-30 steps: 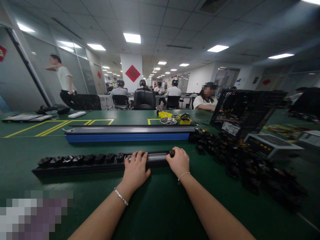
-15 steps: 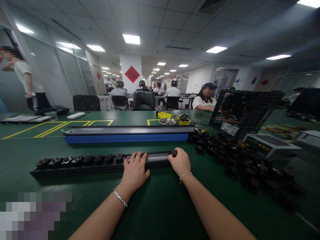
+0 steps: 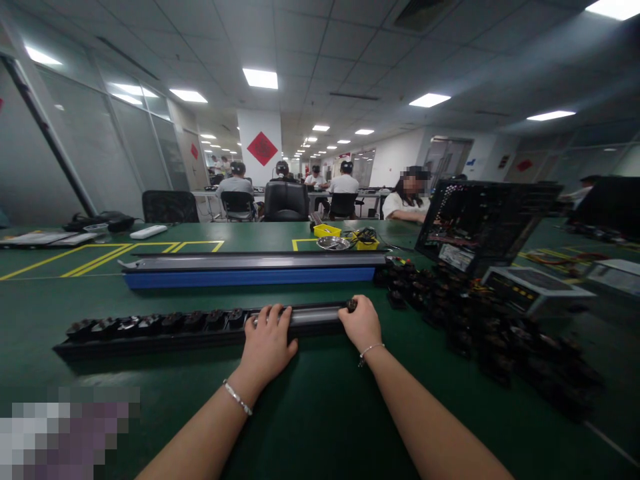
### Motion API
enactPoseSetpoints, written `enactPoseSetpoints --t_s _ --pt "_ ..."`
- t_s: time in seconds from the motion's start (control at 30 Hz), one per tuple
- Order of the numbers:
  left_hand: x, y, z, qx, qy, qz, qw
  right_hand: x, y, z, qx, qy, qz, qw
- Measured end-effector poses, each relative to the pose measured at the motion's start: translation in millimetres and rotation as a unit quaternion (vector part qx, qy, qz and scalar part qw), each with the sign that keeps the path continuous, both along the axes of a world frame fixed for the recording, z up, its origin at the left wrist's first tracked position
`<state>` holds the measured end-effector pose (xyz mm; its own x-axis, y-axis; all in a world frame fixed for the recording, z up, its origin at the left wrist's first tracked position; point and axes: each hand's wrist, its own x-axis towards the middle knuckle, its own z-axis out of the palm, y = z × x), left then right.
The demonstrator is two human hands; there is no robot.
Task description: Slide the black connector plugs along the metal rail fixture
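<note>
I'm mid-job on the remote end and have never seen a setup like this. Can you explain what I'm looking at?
There's no machine here: each grip is simply a person's bare hand. The view comes from a camera worn on that person's head, looking forward and down over a green table. The left hand lies across a long black rail, fingers over its silver strip. At the rail's right end, the right hand holds a small dark part, mostly hidden by the fingers. Left of the hands, a row of black pieces sits along the rail. Beyond it is a long blue bar; to the right are a heap of dark parts and an open black case.
</note>
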<state>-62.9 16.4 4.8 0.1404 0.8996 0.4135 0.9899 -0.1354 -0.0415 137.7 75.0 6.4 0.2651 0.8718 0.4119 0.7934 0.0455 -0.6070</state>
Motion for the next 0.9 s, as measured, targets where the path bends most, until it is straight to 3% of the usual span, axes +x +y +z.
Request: enactPoseSetpoints --t_s 0.5,0.9 --pt "-0.3 0.7 0.7 -0.01 0.005 0.004 1.0 7.7 -2.5 4.7 -0.067 0.025 -0.016 0.997" --pt "0.8 0.5 -0.7 -0.004 0.003 0.007 1.0 9.4 2.3 -0.6 -0.038 0.036 -0.023 0.998"
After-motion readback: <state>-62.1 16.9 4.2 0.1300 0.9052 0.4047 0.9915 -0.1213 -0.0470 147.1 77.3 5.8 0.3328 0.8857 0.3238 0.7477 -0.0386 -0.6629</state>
